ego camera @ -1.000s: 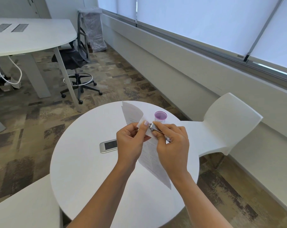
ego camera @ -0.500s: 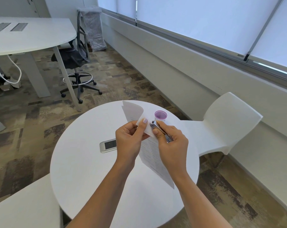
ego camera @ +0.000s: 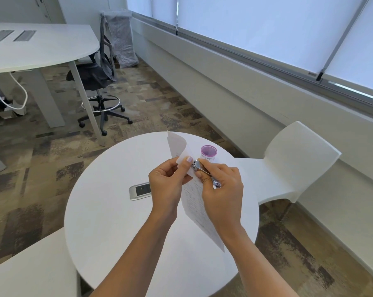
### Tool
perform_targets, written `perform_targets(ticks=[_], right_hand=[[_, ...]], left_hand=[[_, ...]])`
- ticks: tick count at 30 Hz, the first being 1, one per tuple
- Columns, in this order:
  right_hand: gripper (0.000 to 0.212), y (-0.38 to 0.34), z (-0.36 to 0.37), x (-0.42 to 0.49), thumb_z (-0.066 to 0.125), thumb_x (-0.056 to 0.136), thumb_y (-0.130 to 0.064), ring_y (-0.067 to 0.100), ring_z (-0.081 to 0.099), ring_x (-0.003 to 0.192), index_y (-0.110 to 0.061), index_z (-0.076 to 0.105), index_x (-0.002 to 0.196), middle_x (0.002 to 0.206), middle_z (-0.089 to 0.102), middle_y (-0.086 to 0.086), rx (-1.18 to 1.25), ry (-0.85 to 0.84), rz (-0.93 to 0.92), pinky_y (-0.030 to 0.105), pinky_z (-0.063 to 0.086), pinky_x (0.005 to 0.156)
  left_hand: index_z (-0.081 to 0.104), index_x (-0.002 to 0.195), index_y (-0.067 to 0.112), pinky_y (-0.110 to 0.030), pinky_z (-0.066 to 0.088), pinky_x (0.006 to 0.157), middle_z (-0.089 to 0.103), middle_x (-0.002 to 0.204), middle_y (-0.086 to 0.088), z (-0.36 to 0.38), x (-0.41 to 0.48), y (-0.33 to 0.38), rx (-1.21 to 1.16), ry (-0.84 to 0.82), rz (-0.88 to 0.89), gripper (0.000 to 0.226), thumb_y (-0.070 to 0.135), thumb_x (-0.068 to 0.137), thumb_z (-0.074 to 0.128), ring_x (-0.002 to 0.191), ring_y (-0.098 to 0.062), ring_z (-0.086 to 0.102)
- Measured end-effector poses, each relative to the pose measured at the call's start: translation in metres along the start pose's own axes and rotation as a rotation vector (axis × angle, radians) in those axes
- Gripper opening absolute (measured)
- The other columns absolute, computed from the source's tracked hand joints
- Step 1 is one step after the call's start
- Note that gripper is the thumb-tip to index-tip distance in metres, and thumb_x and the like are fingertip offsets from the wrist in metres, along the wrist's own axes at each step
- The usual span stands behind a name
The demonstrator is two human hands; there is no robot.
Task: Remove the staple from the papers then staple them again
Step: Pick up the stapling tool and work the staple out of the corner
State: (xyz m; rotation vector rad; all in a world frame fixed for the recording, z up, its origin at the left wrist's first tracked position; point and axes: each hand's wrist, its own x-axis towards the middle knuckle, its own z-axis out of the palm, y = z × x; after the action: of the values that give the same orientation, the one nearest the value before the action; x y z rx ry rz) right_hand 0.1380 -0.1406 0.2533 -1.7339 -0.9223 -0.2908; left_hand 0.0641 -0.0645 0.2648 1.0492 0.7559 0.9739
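The printed papers [ego camera: 195, 202] hang above the round white table [ego camera: 108, 221], one sheet curling up and back at the top. My left hand [ego camera: 167, 182] pinches their upper corner, thumb on top. My right hand [ego camera: 223, 187] grips a small shiny metal stapler [ego camera: 202, 169], whose front end is on that same corner beside my left thumb. The staple itself is hidden under the fingers and the tool.
A small purple-rimmed cup [ego camera: 208, 154] stands on the table just behind my hands. A silver phone-like device [ego camera: 140, 190] lies left of my left wrist. A white chair [ego camera: 292, 166] stands at the right, another white seat [ego camera: 31, 269] at the lower left, and a desk with an office chair further back.
My right hand shifted the metal tool slightly along the paper corner, first down, then back up against my left thumb. The papers stay in my left hand.
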Motion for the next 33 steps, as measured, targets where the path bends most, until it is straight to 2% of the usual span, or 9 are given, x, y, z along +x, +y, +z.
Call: perform_targets(ticks=[3,7,9,15,18,21,28,30,33], right_hand=[[0.027,-0.0018,-0.0006,0.0002,0.070,0.085,-0.014,0.008,0.051,0.088,-0.021,0.071,0.111,0.102,0.072,-0.007,-0.021,0.001,0.003,0.014,0.039,0.074],[0.028,-0.0036,-0.0025,0.0012,0.070,0.085,-0.013,0.013,0.052,0.086,-0.023,0.072,0.110,0.099,0.072,-0.006,-0.081,0.008,-0.012,0.032,0.048,0.071],[0.027,-0.0044,-0.0034,0.0010,0.070,0.085,-0.012,0.013,0.052,0.085,-0.023,0.072,0.110,0.100,0.072,-0.007,-0.107,0.013,-0.020,0.035,0.048,0.070],[0.028,-0.0066,-0.0062,0.0003,0.070,0.083,-0.010,0.014,0.053,0.084,-0.021,0.073,0.109,0.098,0.073,-0.006,-0.111,0.030,-0.032,0.034,0.047,0.068],[0.028,-0.0071,-0.0078,0.0003,0.071,0.083,-0.009,0.015,0.053,0.084,-0.021,0.073,0.108,0.097,0.073,-0.007,-0.111,0.026,-0.035,0.037,0.048,0.069],[0.027,-0.0059,-0.0091,0.0006,0.072,0.082,-0.009,0.015,0.052,0.084,-0.022,0.074,0.106,0.095,0.073,-0.006,-0.139,0.020,-0.045,0.037,0.046,0.069],[0.026,-0.0027,-0.0064,-0.0033,0.071,0.083,-0.009,0.013,0.052,0.085,-0.023,0.074,0.105,0.094,0.072,-0.009,-0.070,0.014,-0.030,0.036,0.047,0.072],[0.027,-0.0027,-0.0042,-0.0056,0.070,0.084,-0.010,0.010,0.052,0.085,-0.024,0.073,0.107,0.094,0.069,-0.017,-0.037,0.032,-0.015,0.034,0.049,0.072],[0.029,-0.0015,-0.0015,-0.0086,0.069,0.085,-0.010,0.007,0.052,0.084,-0.023,0.071,0.110,0.095,0.059,-0.027,-0.003,0.058,0.013,0.022,0.047,0.072]], left_hand=[[0.076,0.099,0.014,-0.033,0.060,0.076,0.077,0.100,-0.005,0.0008,0.0009,-0.0013,-0.009,0.001,-0.012,0.018,0.023,0.084,0.074,0.088,-0.022,0.072],[0.078,0.093,0.018,-0.041,0.058,0.081,0.077,0.097,-0.003,0.0022,0.0003,-0.0013,0.009,0.003,-0.014,0.011,0.025,0.086,0.072,0.091,-0.028,0.070],[0.078,0.089,0.020,-0.041,0.058,0.080,0.077,0.094,-0.002,0.0025,-0.0001,-0.0011,0.018,0.004,-0.005,0.008,0.025,0.086,0.072,0.091,-0.029,0.070],[0.075,0.084,0.017,-0.041,0.060,0.078,0.076,0.085,-0.010,0.0025,-0.0009,-0.0001,0.065,0.004,0.070,0.008,0.023,0.087,0.071,0.084,-0.032,0.070],[0.074,0.082,0.015,-0.050,0.059,0.080,0.074,0.084,-0.015,0.0019,-0.0003,0.0001,0.092,-0.003,0.110,0.009,0.021,0.087,0.071,0.085,-0.041,0.069],[0.074,0.087,0.014,-0.056,0.058,0.078,0.075,0.085,-0.013,0.0018,-0.0010,-0.0013,0.138,-0.004,0.141,0.009,0.023,0.086,0.072,0.083,-0.039,0.071],[0.075,0.089,0.010,-0.057,0.057,0.079,0.076,0.083,-0.012,0.0012,-0.0030,-0.0036,0.125,-0.031,0.148,0.008,0.018,0.087,0.072,0.079,-0.029,0.071],[0.075,0.090,0.010,-0.057,0.058,0.079,0.076,0.085,-0.012,0.0011,-0.0024,-0.0034,0.122,-0.033,0.156,0.010,0.019,0.086,0.072,0.082,-0.032,0.072],[0.076,0.088,0.015,-0.057,0.058,0.078,0.076,0.084,-0.011,0.0020,-0.0018,-0.0028,0.129,-0.038,0.157,0.005,0.018,0.086,0.072,0.083,-0.034,0.072]])
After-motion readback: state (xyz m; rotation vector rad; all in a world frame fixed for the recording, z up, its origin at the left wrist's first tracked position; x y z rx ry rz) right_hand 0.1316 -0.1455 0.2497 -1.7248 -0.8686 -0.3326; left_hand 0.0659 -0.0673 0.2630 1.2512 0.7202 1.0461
